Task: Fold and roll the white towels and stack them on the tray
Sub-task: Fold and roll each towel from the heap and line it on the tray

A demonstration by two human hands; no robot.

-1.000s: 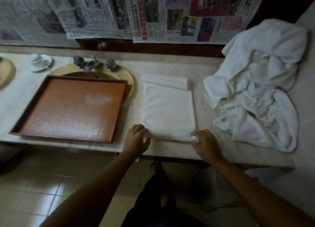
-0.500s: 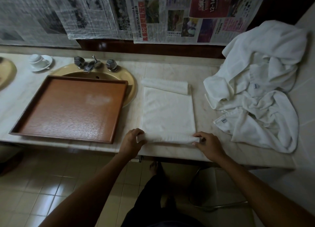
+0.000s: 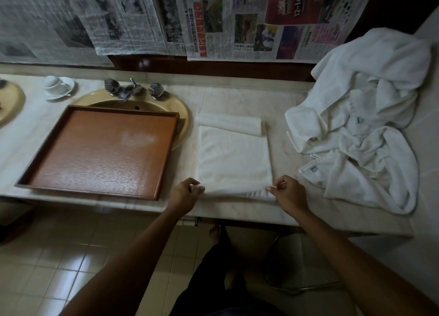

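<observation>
A folded white towel lies flat on the marble counter, its near edge slightly lifted. My left hand pinches the near left corner and my right hand pinches the near right corner. A rolled white towel lies across the counter just beyond the flat one. The brown wooden tray sits to the left, partly over the sink, and holds nothing. A heap of unfolded white towels fills the right end of the counter.
A yellow sink with a metal tap lies behind the tray. A white cup and saucer stand at the far left. Newspaper sheets hang on the wall. The counter's front edge runs just under my hands.
Both hands have gone from lying over the towel's near edge to pinching its two near corners, and the edge has lifted a little.
</observation>
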